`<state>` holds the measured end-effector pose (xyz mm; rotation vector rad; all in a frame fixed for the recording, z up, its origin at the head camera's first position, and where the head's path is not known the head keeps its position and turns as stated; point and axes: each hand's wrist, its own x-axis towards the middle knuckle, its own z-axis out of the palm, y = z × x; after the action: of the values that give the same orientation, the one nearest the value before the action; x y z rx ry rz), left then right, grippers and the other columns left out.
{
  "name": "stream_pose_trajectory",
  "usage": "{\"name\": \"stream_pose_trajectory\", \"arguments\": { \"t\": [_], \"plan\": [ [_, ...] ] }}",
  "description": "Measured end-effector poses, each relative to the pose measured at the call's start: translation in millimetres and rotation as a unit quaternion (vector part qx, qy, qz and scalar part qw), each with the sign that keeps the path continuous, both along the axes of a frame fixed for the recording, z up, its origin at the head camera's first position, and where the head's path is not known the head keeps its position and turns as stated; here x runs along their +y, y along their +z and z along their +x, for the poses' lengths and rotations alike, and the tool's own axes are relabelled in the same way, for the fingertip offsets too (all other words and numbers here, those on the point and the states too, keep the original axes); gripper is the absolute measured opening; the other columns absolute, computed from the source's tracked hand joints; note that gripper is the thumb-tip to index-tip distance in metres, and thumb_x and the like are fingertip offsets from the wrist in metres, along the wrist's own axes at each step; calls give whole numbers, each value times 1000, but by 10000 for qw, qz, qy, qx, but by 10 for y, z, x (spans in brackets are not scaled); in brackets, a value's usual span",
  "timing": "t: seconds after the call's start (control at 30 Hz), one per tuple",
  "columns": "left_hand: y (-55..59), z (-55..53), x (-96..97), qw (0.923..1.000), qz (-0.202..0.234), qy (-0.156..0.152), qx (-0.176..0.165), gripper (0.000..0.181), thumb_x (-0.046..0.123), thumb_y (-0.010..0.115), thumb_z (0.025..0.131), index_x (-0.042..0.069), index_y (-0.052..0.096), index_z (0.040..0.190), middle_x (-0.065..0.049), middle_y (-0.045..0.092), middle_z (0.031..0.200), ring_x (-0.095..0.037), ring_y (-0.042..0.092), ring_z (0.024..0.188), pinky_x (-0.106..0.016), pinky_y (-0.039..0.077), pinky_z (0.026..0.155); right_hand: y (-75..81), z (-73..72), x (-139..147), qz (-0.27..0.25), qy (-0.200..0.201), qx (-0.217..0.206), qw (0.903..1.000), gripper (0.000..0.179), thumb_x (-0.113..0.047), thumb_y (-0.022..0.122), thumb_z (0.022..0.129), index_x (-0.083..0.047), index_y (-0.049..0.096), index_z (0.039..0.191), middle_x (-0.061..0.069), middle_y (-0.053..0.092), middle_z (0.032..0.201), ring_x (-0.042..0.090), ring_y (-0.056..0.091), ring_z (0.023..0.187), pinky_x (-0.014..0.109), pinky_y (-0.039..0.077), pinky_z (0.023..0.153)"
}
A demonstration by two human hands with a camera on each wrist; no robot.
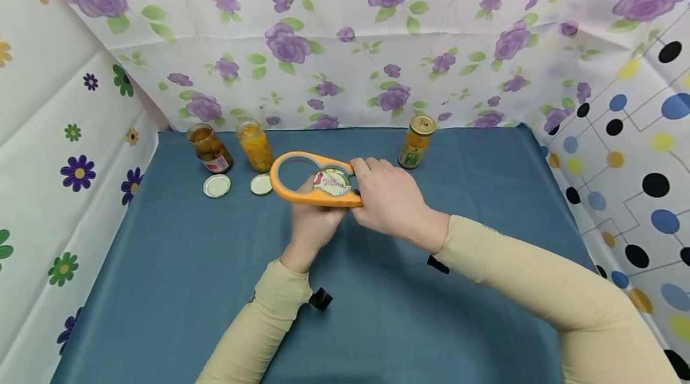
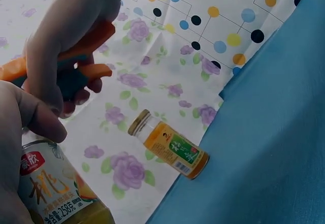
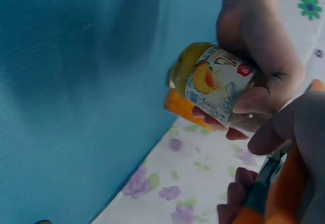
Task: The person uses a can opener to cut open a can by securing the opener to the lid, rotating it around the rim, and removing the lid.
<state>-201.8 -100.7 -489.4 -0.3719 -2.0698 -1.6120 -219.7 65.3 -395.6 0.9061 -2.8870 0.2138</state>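
My left hand [image 1: 315, 228] grips a small glass jar with a peach label [image 3: 221, 82] from below, its body wrapped by the fingers. The jar's printed lid [image 1: 332, 181] faces up inside the wider opening of an orange jar opener [image 1: 302, 197] with a grey inner lining. At the opener's right end, my right hand [image 1: 390, 195] curls round both handles. In the right wrist view the handles [image 3: 287, 188] lie between thumb and fingers. Both hands are raised over the blue cloth, and the jar's body is hidden under the opener in the head view.
At the back left stand two lidless jars, one with brown contents [image 1: 210, 150] and one with yellow contents [image 1: 256, 147]. Two lids [image 1: 217, 186] lie before them. A lidded jar [image 1: 414, 144] stands at the back right. Patterned sheets [image 1: 345, 72] border the blue cloth [image 1: 188, 264].
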Motion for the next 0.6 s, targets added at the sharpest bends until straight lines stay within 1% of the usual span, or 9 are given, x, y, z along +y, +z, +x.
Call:
{"name": "stream_pose_trajectory", "arguments": {
  "t": [0.1,0.2,0.23,0.33,0.47,0.6],
  "plan": [
    [-3,-14,18,9996,153,59,-208,46,-5,88,82,-3,71,125,-20,73,113,-34,72,100,-48,59,89,17,-35,-50,97,-61,-145,9998,60,-20,72,89,0,59,144,15,68,117,32,65,97,45,60,78],
    [27,-14,32,9990,272,115,-327,47,-9,86,82,-7,70,125,-25,72,114,-39,71,101,-52,58,90,33,-68,-91,58,-79,-306,9995,61,-19,72,88,0,58,144,15,68,118,32,66,98,45,60,79],
    [50,-8,36,9990,277,140,-325,46,-11,85,81,-9,70,125,-26,72,113,-41,70,100,-53,58,89,39,-78,-99,26,-91,-359,9993,61,-20,72,89,-1,58,144,15,68,117,32,67,98,45,61,78],
    [197,61,48,9989,338,147,-294,42,-14,80,81,-13,69,122,-29,72,109,-44,68,93,-53,56,81,60,-104,-114,-15,-46,-471,9989,59,-24,73,90,-4,58,144,13,68,114,30,68,94,44,61,75],
    [361,160,54,9987,411,109,-295,38,-15,77,82,-13,68,119,-28,71,105,-43,66,89,-50,52,76,84,-131,-107,141,216,-307,9992,52,-28,72,92,-7,59,138,11,68,105,26,66,83,42,60,69],
    [427,184,58,9985,409,62,-370,38,-15,80,80,-13,69,116,-28,71,104,-44,67,90,-52,53,78,123,-149,-76,360,444,-49,9984,47,-30,71,93,-7,60,132,10,67,99,24,65,77,40,60,65]
  ]
}}
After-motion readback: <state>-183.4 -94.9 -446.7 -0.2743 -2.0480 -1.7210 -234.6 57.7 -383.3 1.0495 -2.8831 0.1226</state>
